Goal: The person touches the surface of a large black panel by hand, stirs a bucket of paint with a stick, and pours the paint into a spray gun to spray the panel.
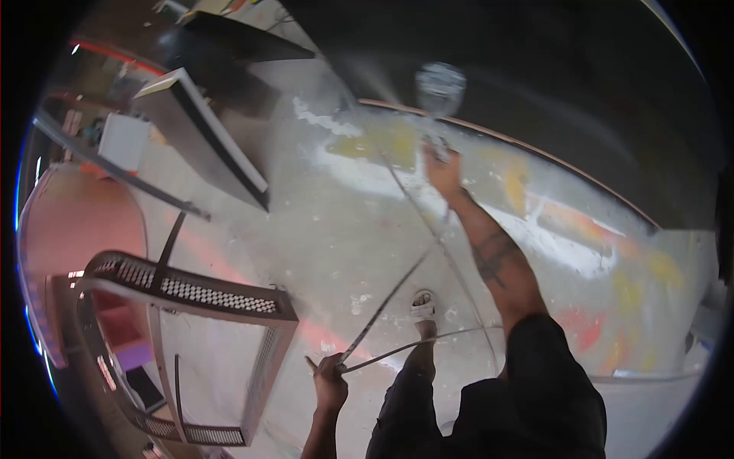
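Observation:
My right hand (pixel 443 170) reaches forward, its fingers wrapped round a spray gun (pixel 436 142) blurred by motion. A translucent cup (pixel 441 79) sits on the gun. Beyond it is a large dark panel (pixel 566 84) with a thin brownish lower edge, and faint pale mist shows in front of it. Low in the view, my left hand (pixel 330 382) is closed on an air hose (pixel 386 302). One stretch of hose rises from that hand toward the gun, while another curves right past my leg.
A dark frame with perforated strips (pixel 222 297) stands at the lower left. Behind it lean a long box-shaped panel (pixel 206 138) and a dark sheet (pixel 245 37). Paint in white, yellow and red stains the concrete floor (pixel 306 229). My sandalled foot (pixel 423 304) is near the hose.

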### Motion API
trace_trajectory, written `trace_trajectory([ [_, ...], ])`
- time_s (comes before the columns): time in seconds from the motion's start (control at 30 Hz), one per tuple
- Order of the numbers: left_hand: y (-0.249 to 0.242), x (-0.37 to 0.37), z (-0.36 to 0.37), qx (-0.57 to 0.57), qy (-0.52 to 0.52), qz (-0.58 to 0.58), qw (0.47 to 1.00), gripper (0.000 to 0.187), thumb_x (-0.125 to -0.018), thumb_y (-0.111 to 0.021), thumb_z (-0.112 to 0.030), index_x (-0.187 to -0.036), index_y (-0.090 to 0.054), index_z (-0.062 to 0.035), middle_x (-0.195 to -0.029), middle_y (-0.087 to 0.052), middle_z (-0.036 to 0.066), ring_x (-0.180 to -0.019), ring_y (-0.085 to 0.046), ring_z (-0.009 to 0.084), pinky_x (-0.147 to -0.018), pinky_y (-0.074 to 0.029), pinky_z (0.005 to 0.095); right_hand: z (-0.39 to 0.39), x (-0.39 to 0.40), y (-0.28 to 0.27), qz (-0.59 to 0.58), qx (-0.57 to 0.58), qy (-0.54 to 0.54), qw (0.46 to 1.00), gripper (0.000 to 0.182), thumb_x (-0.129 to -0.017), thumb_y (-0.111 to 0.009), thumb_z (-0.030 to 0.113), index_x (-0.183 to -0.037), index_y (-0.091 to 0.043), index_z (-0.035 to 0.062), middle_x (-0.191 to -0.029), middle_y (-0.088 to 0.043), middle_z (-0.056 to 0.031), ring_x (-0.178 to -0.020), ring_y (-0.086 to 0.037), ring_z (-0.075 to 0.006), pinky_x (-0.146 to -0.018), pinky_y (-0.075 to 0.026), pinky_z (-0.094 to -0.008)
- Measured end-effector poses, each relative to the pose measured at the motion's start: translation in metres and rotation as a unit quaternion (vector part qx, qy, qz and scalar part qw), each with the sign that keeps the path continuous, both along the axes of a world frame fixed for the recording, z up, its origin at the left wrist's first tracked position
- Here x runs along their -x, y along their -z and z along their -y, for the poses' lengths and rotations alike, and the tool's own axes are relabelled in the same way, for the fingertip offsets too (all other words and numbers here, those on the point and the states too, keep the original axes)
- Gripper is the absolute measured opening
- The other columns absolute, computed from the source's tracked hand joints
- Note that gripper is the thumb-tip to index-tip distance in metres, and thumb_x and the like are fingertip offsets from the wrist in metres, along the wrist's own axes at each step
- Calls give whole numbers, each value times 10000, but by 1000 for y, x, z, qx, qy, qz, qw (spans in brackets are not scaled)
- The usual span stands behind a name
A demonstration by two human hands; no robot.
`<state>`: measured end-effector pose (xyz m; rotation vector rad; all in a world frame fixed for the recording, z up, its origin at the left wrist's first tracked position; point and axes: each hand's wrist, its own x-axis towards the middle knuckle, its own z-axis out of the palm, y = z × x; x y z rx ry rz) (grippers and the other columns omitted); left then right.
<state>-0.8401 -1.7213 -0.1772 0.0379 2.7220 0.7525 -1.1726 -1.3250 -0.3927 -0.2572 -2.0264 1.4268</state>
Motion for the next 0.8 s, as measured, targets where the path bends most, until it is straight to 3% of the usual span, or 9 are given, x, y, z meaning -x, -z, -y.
trace_trajectory([
  [0.07, 13, -6, 16, -18, -16, -19, 1000, 318, -805, -480, 169, -1051, -647, 55, -869, -664, 180, -780, -670, 279, -675, -527, 354, 32, 8, -59, 69, 53, 0, 996, 439, -871, -728, 312, -1119, -677, -46, -900, -721, -249, -810, -722, -311, -725, -537, -407],
  [0.17, 13, -8, 16, -15, -55, 28, 998, 296, -827, -497, 159, -1064, -640, 56, -887, -671, 166, -777, -684, 265, -714, -525, 368, 43, 18, -61, 71, 80, -66, 992, 337, -903, -679, 356, -1089, -676, 74, -813, -689, -245, -799, -668, -454, -685, -536, -466],
  [0.23, 9, -4, 4, 58, 4, 34, 998, 278, -848, -503, 138, -1067, -642, 38, -896, -675, 149, -773, -688, 260, -943, -477, 447, 27, -2, -64, 65, 53, -60, 995, 335, -906, -675, 371, -1063, -665, 75, -797, -686, -238, -785, -667, -449, -677, -531, -475],
  [0.3, 14, -4, -5, -15, -48, 54, 997, 339, -807, -487, 143, -1047, -655, -26, -873, -662, 108, -817, -665, 313, -1171, -26, 653, 4, -22, -50, 82, 48, -44, 995, 329, -904, -678, 371, -1051, -671, 78, -763, -677, -239, -759, -666, -448, -657, -525, -485],
  [0.37, 10, 0, -25, 11, -3, 45, 999, 337, -811, -489, 142, -1050, -654, -28, -877, -663, 108, -827, -663, 316, -1169, -42, 659, -29, -52, -33, 60, 36, -5, 998, 298, -908, -678, 351, -1032, -678, 80, -737, -671, -238, -728, -663, -446, -632, -525, -473],
  [0.43, 8, -1, -46, 40, 43, 36, 998, 335, -816, -491, 142, -1054, -653, -29, -882, -664, 108, -838, -662, 320, -1168, -57, 665, -77, -101, -27, 127, 77, 47, 988, 213, -938, -675, 232, -1035, -681, 42, -754, -701, -152, -668, -666, -164, -613, -500, -328],
  [0.5, 10, -2, -70, 41, 82, 21, 996, 317, -823, -503, 132, -1044, -658, -34, -883, -663, 104, -860, -657, 326, -1168, -52, 671, -128, -152, -19, 103, 102, 103, 984, 237, -929, -683, 279, -1029, -691, 65, -679, -674, -172, -616, -686, -276, -597, -522, -348],
  [0.57, 1, -3, -108, 56, 121, 17, 991, 286, -833, -519, 111, -1038, -658, -34, -873, -657, 107, -856, -653, 323, -1178, -74, 651, -180, -207, -16, 43, 154, 157, 975, 214, -939, -684, 218, -1000, -686, 13, -697, -685, -84, -634, -639, -120, -600, -498, -288],
  [0.8, 5, -37, -234, 56, 246, -6, 968, 265, -818, -553, 93, -1020, -668, -36, -883, -656, 124, -863, -644, 339, -1186, -126, 620, -362, -401, -21, 57, 164, 341, 924, 195, -957, -665, 165, -916, -653, -25, -656, -609, 3, -611, -530, -50, -551, -430, -251],
])
